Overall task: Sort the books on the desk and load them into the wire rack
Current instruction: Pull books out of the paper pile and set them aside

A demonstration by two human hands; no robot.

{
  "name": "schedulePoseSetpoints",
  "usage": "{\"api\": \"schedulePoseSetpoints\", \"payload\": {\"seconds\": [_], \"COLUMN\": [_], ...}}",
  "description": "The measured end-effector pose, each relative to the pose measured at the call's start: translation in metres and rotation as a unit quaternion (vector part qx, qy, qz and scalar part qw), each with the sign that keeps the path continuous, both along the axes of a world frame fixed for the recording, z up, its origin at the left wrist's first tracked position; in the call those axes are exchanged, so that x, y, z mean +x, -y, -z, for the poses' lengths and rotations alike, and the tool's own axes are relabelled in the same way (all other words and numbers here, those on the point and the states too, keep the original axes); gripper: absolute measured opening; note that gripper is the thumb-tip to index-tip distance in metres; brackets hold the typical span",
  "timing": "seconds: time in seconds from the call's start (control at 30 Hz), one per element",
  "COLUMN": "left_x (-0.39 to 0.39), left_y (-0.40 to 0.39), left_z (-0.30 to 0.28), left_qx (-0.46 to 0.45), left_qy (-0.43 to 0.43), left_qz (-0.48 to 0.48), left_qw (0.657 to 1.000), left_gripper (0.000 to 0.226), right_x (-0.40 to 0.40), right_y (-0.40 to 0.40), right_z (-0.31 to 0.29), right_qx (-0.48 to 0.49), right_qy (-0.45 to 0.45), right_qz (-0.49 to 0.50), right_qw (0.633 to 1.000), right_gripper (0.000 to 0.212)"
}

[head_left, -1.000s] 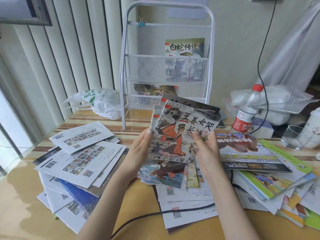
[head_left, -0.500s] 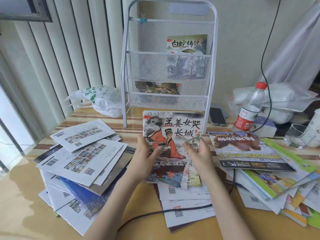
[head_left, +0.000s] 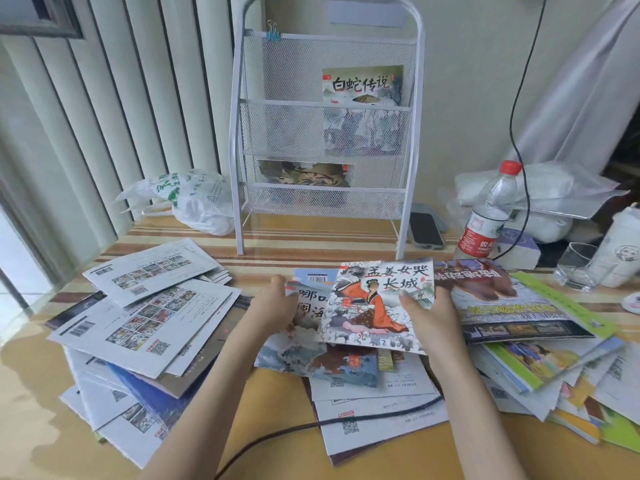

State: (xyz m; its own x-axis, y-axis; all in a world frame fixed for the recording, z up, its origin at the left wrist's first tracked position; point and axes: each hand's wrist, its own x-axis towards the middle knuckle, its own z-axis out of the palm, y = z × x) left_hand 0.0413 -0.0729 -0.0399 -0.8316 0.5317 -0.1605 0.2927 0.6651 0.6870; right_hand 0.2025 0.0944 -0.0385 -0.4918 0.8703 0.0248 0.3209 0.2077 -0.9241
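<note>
A white wire rack stands at the back of the desk. One book sits in its upper pocket and another book in its lower pocket. In front of me I hold a small bundle of picture books low over the desk. My right hand grips the right edge of the top book, the one with a woman in orange. My left hand grips the left side of the book beneath, which has slid out to the left.
Piles of thin books lie face down at left, in the middle and face up at right. A black cable crosses the front. Near the rack are a plastic bag, phone, water bottle and glass.
The bundle came down from upright in front of the rack to low over the desk. The top book has shifted right, uncovering the book under it on the left.
</note>
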Motion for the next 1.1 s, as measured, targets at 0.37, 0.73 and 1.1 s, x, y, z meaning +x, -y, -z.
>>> {"api": "schedulePoseSetpoints", "payload": {"seconds": [0.37,0.73,1.1], "left_x": [0.004,0.027,0.032], "left_y": [0.016,0.026,0.025], "left_z": [0.003,0.004,-0.041], "left_qx": [0.200,0.337,0.494], "left_qy": [0.209,0.243,-0.023], "left_qz": [-0.095,-0.029,0.089], "left_qw": [0.952,0.909,0.864], "left_gripper": [0.031,0.032,0.051], "right_x": [-0.013,-0.009,-0.017], "right_y": [0.044,0.063,0.029], "right_z": [0.023,0.031,-0.037], "right_qx": [0.113,0.097,0.020], "right_qy": [0.172,0.030,-0.240], "right_qz": [-0.085,-0.082,-0.185], "right_qw": [0.975,0.991,0.953], "right_gripper": [0.056,0.033,0.033]}}
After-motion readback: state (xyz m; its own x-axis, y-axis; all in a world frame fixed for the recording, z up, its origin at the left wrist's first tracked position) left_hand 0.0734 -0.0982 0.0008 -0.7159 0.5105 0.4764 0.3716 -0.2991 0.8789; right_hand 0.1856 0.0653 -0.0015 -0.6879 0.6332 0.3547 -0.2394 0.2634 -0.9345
